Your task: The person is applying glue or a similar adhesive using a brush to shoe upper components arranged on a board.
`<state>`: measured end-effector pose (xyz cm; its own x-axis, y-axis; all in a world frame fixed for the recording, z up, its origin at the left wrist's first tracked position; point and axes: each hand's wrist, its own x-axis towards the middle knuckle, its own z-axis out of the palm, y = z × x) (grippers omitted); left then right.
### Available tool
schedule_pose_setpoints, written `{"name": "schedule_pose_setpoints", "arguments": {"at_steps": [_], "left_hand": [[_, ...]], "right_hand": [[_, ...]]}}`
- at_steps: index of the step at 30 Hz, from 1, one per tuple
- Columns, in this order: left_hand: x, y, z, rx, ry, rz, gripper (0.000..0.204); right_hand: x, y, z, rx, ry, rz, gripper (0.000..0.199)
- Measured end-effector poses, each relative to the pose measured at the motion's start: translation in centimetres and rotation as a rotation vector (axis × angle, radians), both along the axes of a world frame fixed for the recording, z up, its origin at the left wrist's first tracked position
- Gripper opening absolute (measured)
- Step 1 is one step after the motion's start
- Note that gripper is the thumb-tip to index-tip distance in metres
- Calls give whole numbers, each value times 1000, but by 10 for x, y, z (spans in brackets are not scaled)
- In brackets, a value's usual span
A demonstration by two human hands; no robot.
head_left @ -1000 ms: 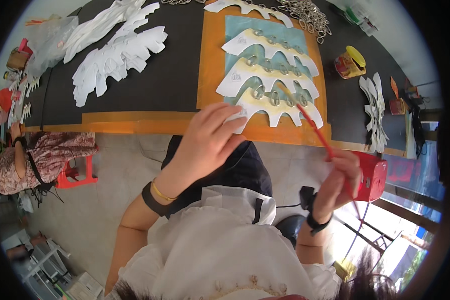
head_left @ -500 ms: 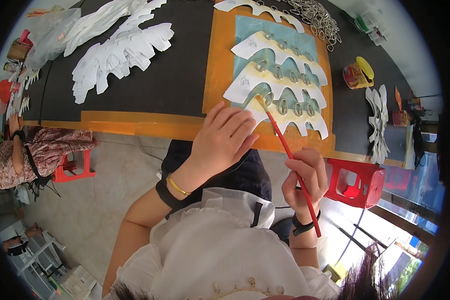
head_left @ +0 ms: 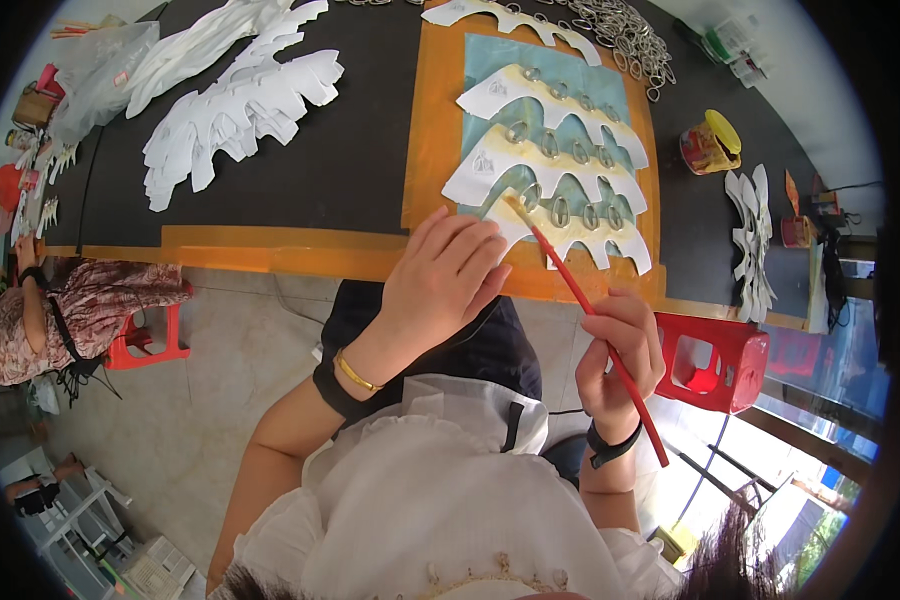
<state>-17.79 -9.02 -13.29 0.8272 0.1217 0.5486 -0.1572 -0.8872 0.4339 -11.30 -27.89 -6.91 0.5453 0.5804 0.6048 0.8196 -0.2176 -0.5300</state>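
My left hand [head_left: 440,268] lies with fingers stretched out, its fingertips at the left end of the nearest white scalloped piece [head_left: 625,246]. In my right hand [head_left: 620,355] is a slim red paintbrush [head_left: 573,288], gripped partway along the handle. The brush tip touches the yellowish coated band near that piece's left end, beside several oval metal rings [head_left: 560,212]. Two similar white pieces, one in the middle [head_left: 470,180] and one farther back [head_left: 485,98], carry rings along the same kind of band. All three lie over a blue-green sheet [head_left: 490,55].
Beyond the sheet lies another white piece [head_left: 455,12], near a heap of metal rings [head_left: 625,40]. A tub with a yellow lid [head_left: 710,145] and more white pieces [head_left: 750,240] are at right. White cut-outs [head_left: 240,115] pile up at left. A co-worker's arm [head_left: 32,305] shows far left.
My right hand has shifted slightly right, and the brush handle leans a little more to the right. The tip stays near the same spot. My left hand keeps its place on the piece.
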Motion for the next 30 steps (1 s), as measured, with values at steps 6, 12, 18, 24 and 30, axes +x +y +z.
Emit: {"name": "schedule_pose_setpoints", "arguments": {"at_steps": [6,12,18,24,30], "left_hand": [[3,0,0,4,-13,-6,28],[2,0,1,13,-5,-4,28],[2,-1,2,32,6,-3,27],[3,-2,3,24,-10,-3,27],[2,-2,3,16,-16,-5,27]], "right_hand": [[2,-1,1,2,12,-22,22],[-2,-32,2,240,213,-116,14],[-3,-39,-2,118,154,-233,10],[-4,-30,-6,23,94,-175,19],[-1,-33,-5,80,131,-118,18]]}}
